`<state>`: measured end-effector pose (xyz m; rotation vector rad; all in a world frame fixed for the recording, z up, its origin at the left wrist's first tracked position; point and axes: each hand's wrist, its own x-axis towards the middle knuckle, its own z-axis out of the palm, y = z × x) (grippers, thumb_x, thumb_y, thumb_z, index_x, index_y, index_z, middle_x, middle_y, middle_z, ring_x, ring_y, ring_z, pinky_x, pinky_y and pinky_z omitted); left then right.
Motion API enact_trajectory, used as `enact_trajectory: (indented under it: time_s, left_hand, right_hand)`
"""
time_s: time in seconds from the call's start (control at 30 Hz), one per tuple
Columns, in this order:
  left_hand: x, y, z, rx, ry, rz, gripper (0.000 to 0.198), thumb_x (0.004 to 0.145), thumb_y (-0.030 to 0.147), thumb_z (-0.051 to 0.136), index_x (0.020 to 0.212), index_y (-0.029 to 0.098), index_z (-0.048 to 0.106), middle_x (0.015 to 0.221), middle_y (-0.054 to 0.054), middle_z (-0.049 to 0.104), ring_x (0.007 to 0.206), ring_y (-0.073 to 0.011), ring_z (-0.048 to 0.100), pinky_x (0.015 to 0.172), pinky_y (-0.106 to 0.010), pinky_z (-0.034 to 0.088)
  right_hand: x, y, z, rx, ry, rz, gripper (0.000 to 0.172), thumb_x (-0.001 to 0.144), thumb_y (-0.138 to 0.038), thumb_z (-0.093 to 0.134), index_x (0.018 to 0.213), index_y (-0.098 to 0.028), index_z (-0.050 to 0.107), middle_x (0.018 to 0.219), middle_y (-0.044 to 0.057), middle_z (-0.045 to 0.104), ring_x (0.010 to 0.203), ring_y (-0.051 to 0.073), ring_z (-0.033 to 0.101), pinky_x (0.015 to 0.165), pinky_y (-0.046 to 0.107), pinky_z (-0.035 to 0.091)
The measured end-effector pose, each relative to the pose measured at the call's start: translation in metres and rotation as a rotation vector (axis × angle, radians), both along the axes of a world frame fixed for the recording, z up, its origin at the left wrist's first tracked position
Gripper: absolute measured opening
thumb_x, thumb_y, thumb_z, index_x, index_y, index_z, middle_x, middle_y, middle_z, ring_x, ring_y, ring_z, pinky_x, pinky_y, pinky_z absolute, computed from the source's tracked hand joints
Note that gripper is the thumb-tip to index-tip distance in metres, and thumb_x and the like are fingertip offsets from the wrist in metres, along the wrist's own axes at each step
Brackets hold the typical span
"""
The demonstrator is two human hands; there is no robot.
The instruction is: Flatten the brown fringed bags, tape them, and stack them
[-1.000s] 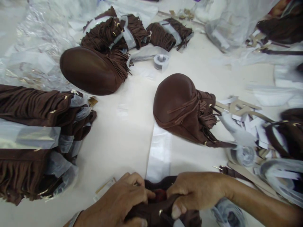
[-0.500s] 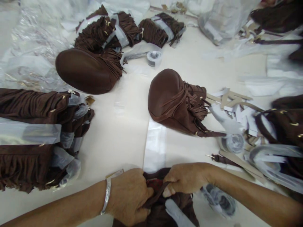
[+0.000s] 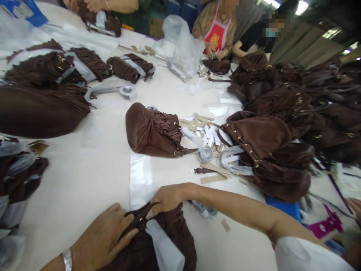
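A dark brown fringed bag (image 3: 180,229) lies at the bottom middle of the table, right in front of me. My left hand (image 3: 104,235), with a silver bracelet at its wrist, holds the left part of the bag's upper edge between thumb and fingers. My right hand (image 3: 167,197) pinches the same edge farther right. Between the hands a small gold-coloured fitting (image 3: 141,219) shows on the edge. A whitish plastic strip (image 3: 165,246) lies across the bag's front. Beyond it a white sheet (image 3: 140,180) reaches toward another brown bag (image 3: 149,130) lying on its side.
Brown bags (image 3: 262,139) are piled at the right. Paper and tan scraps (image 3: 208,133), a tape roll (image 3: 205,154) and a buckled strap (image 3: 204,170) lie mid-table. Wrapped fringed bags (image 3: 131,67) stand at the back left. Co-workers (image 3: 216,35) are at the far side.
My view has swung up and to the right, bringing co-workers and the bag pile into sight. The red patch inside the bag's opening no longer shows; its edges are closer together.
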<state>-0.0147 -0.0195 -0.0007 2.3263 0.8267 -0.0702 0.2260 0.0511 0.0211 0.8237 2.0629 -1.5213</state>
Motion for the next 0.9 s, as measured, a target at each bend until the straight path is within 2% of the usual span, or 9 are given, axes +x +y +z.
enact_trajectory:
  time_s: [0.13,0.2,0.23,0.37,0.47,0.57,0.67,0.8,0.9]
  left_hand:
    - [-0.007,-0.002,0.012,0.029,0.010,0.092,0.028,0.096,0.043,0.044,0.087,0.023,0.062,0.085,-0.004,0.062,0.080,-0.0230,0.057,0.074,-0.037,0.044]
    - [-0.005,-0.003,0.024,0.033,-0.024,0.140,0.025,0.096,0.042,0.045,0.099,0.025,0.063,0.093,-0.004,0.065,0.087,-0.0228,0.059,0.081,-0.037,0.046]
    - [-0.001,-0.003,0.030,0.028,-0.054,0.163,0.025,0.096,0.042,0.045,0.107,0.027,0.062,0.099,-0.003,0.066,0.091,-0.0225,0.060,0.085,-0.037,0.046]
    - [0.028,0.001,0.046,-0.068,-0.184,0.283,0.033,0.101,0.038,0.033,0.122,0.028,0.056,0.117,-0.002,0.066,0.107,-0.0188,0.060,0.097,-0.032,0.043]
    - [0.052,0.005,0.048,-0.171,-0.121,0.333,0.038,0.101,0.042,0.028,0.105,0.025,0.062,0.099,-0.002,0.070,0.094,-0.0191,0.065,0.086,-0.031,0.047]
    - [0.062,0.008,0.044,-0.207,-0.018,0.328,0.030,0.097,0.043,0.040,0.092,0.024,0.063,0.085,-0.003,0.070,0.083,-0.0216,0.066,0.073,-0.030,0.047]
    - [0.057,0.009,0.041,-0.243,-0.057,0.283,0.020,0.096,0.035,0.045,0.093,0.026,0.062,0.086,-0.001,0.070,0.083,-0.0203,0.066,0.072,-0.028,0.045]
    - [0.047,0.006,0.043,-0.204,-0.144,0.172,0.021,0.099,0.029,0.039,0.100,0.027,0.060,0.089,0.000,0.070,0.083,-0.0188,0.066,0.075,-0.028,0.045]
    - [0.046,0.004,0.048,-0.137,-0.164,0.048,0.020,0.099,0.026,0.037,0.103,0.026,0.057,0.090,0.001,0.069,0.079,-0.0191,0.064,0.070,-0.030,0.045]
  right_hand:
    - [0.058,-0.045,0.032,0.503,0.091,-0.569,0.029,0.096,-0.045,0.049,0.114,-0.025,0.062,0.105,0.001,0.071,0.094,0.017,0.065,0.080,0.026,0.045]
    - [0.099,-0.083,0.036,0.776,-0.134,-0.807,0.028,0.097,-0.040,0.044,0.113,-0.023,0.059,0.107,0.006,0.069,0.097,0.021,0.065,0.083,0.031,0.045]
    - [0.119,-0.104,0.033,0.838,-0.274,-0.854,0.030,0.096,-0.039,0.044,0.115,-0.021,0.058,0.108,0.009,0.068,0.098,0.024,0.064,0.081,0.034,0.045]
    - [0.163,-0.172,-0.004,0.759,-0.543,-0.995,0.036,0.089,-0.042,0.046,0.115,-0.018,0.053,0.108,0.014,0.064,0.088,0.027,0.066,0.070,0.035,0.047]
    - [0.158,-0.191,-0.026,0.580,-0.507,-1.081,0.028,0.091,-0.045,0.039,0.097,-0.021,0.053,0.088,0.007,0.066,0.075,0.023,0.066,0.066,0.033,0.046]
    - [0.151,-0.188,-0.025,0.565,-0.481,-1.088,0.025,0.091,-0.045,0.038,0.088,-0.023,0.050,0.077,0.004,0.066,0.070,0.023,0.065,0.065,0.033,0.046]
    - [0.160,-0.169,-0.006,0.716,-0.496,-1.124,0.030,0.090,-0.051,0.040,0.099,-0.024,0.050,0.081,0.004,0.068,0.065,0.023,0.065,0.061,0.033,0.047]
    - [0.161,-0.106,0.024,0.966,-0.344,-1.140,0.038,0.088,-0.050,0.050,0.115,-0.023,0.048,0.098,0.008,0.068,0.076,0.023,0.067,0.061,0.031,0.049]
    - [0.122,-0.047,0.035,1.005,-0.009,-1.130,0.037,0.087,-0.043,0.056,0.118,-0.023,0.049,0.111,0.009,0.062,0.093,0.022,0.064,0.073,0.032,0.051]
